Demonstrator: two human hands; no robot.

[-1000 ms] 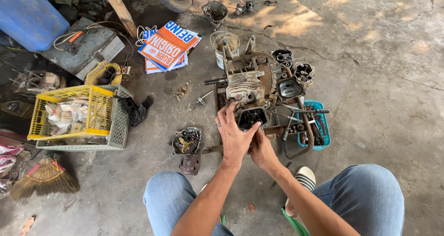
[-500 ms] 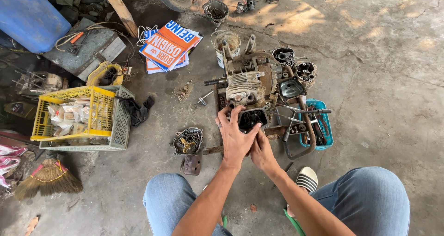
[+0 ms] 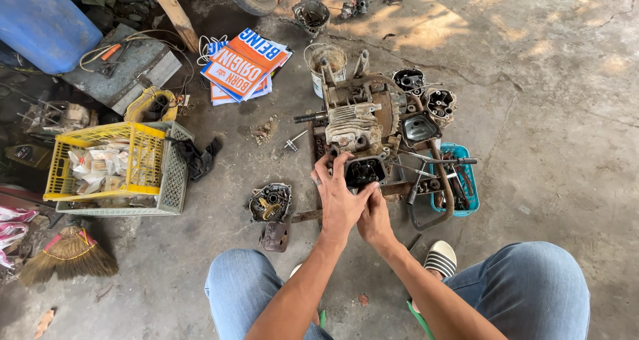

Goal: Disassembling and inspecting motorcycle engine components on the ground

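Observation:
I squat over a dirty engine block [image 3: 356, 117] lying on the concrete floor. A dark cylinder head part [image 3: 364, 171] sits at its near end. My left hand [image 3: 338, 199] lies on the left side of that part, fingers spread over it. Partly under the left one, my right hand [image 3: 377, 219] grips the part's near right edge. What the fingers hold underneath is hidden.
A yellow crate [image 3: 100, 161] sits inside a grey basket at left, beside a broom [image 3: 66, 257]. An engine cover [image 3: 269, 202] lies by my left knee. A teal tray [image 3: 459, 183] of tools is at right. Orange and blue cartons [image 3: 245, 63] and a blue drum [image 3: 43, 23] stand farther off.
Both hands stay on the dark part, shifting only slightly. The view has drifted a little.

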